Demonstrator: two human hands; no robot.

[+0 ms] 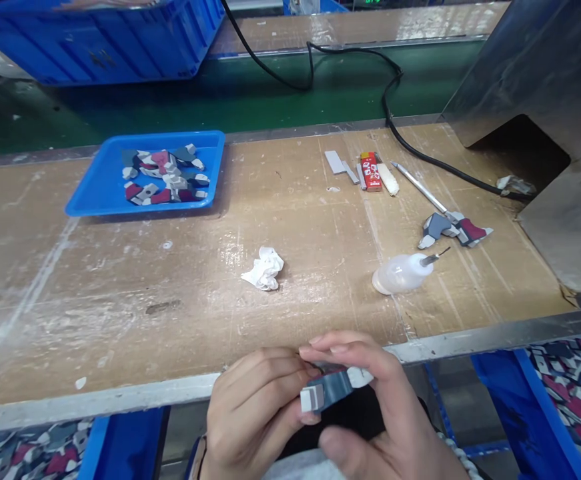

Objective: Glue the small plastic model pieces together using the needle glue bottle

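Both hands meet below the table's front edge around one small plastic piece, dark grey-blue with white ends. My left hand curls its fingers onto the piece from the left. My right hand pinches it from the right, thumb under and fingers over. On the table to the right lie two similar pieces, grey and dark red, and a clear squeeze bottle on its side.
A blue tray of several such pieces sits at the back left. A crumpled white tissue lies mid-table. A red lighter, grey strips, a thin metal tool and a black cable lie at the back right. Blue bins of pieces stand below.
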